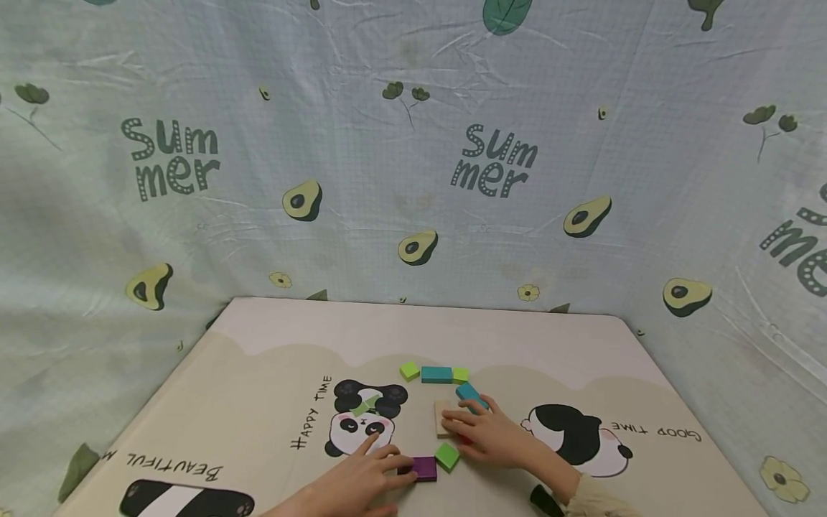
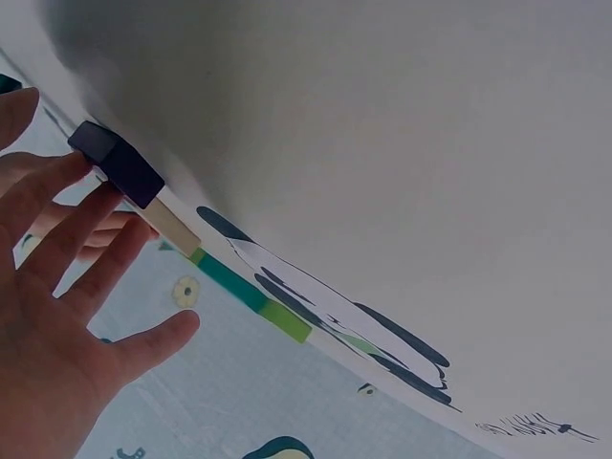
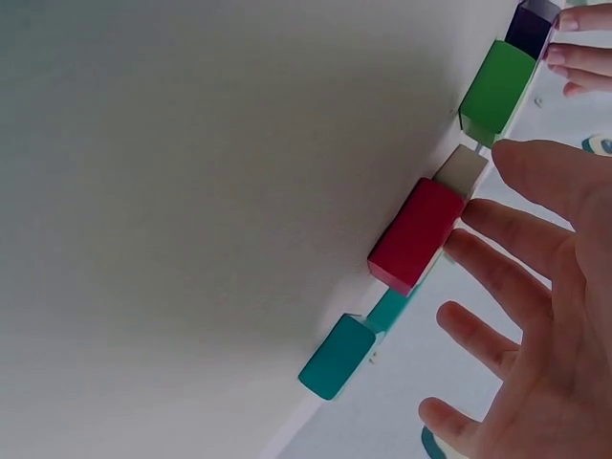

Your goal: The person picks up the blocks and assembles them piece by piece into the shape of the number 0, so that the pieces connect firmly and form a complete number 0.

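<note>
My left hand (image 1: 362, 475) is at the purple block (image 1: 425, 469), its fingertips at the block's near side and the index finger pointing away over the table. In the left wrist view its fingers are spread beside that block (image 2: 115, 163). A green block (image 1: 447, 457) sits just right of the purple one. My right hand (image 1: 494, 436) reaches in from the right over the red block (image 1: 464, 439), which it mostly hides in the head view. From the right wrist, its extended fingertips meet the red block (image 3: 416, 234). The beige block (image 1: 442, 418) lies left of those fingers.
Beyond the hands are a teal block (image 1: 436, 375) between two lime green blocks (image 1: 410, 370), and a slanted teal block (image 1: 469, 394). A dark object (image 1: 545, 500) lies by the right sleeve (image 1: 597, 499). Printed fabric (image 1: 362, 158) surrounds the table (image 1: 271, 373).
</note>
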A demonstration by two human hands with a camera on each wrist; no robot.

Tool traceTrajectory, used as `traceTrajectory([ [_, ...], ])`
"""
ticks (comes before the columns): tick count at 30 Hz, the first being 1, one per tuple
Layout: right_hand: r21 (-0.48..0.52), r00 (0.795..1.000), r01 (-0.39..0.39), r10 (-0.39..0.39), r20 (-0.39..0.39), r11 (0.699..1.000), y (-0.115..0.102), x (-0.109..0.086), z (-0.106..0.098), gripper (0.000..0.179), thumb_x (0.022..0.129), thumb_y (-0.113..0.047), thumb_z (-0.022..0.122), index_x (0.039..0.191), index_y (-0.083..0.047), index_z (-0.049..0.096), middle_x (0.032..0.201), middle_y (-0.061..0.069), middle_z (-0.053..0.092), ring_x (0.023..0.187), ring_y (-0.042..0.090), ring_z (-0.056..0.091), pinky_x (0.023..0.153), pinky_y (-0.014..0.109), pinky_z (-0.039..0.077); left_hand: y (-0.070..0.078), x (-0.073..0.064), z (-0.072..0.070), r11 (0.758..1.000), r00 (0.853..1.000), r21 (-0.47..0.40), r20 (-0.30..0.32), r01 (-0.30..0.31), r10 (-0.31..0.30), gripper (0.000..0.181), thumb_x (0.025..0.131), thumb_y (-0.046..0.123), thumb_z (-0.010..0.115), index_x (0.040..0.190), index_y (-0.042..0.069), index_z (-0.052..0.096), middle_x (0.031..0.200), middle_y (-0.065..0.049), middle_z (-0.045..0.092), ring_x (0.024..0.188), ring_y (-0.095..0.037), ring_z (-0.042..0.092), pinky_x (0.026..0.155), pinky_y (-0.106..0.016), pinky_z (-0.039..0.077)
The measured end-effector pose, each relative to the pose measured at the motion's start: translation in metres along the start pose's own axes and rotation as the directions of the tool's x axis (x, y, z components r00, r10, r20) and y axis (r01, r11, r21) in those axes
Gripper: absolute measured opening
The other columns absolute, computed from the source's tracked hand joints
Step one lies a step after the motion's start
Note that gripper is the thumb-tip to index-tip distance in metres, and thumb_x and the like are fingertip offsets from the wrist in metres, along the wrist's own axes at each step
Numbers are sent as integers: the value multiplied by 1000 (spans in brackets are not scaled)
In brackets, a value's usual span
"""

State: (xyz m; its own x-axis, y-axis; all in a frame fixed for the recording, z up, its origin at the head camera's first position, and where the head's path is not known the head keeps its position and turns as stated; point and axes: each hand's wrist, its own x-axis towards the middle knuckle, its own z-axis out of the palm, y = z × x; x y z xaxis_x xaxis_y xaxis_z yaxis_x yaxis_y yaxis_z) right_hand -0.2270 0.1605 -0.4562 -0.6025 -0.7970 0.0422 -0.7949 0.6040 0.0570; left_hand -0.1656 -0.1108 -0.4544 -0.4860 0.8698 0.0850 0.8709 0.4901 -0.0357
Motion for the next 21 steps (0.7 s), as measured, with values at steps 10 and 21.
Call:
traceTrajectory([
  [10,-23,1000,14,-14,-27,1000,2,-6,0,45,88,-38,51,129,-22,47,132,-5,49,119,23,42,95,54,30,0,1,-1,1000,1000,-5,-5,-10,10,42,89,47,44,124,26,53,124,6,53,110,-12,47,89,-52,40],
  [21,-21,998,37,-38,-54,999,3,-15,0,46,86,-35,55,129,-20,48,131,-4,49,118,23,42,94,55,32,0,0,-1,1000,1000,-3,-5,-5,5,41,89,46,45,123,26,53,123,6,54,109,-12,48,89,-51,41],
])
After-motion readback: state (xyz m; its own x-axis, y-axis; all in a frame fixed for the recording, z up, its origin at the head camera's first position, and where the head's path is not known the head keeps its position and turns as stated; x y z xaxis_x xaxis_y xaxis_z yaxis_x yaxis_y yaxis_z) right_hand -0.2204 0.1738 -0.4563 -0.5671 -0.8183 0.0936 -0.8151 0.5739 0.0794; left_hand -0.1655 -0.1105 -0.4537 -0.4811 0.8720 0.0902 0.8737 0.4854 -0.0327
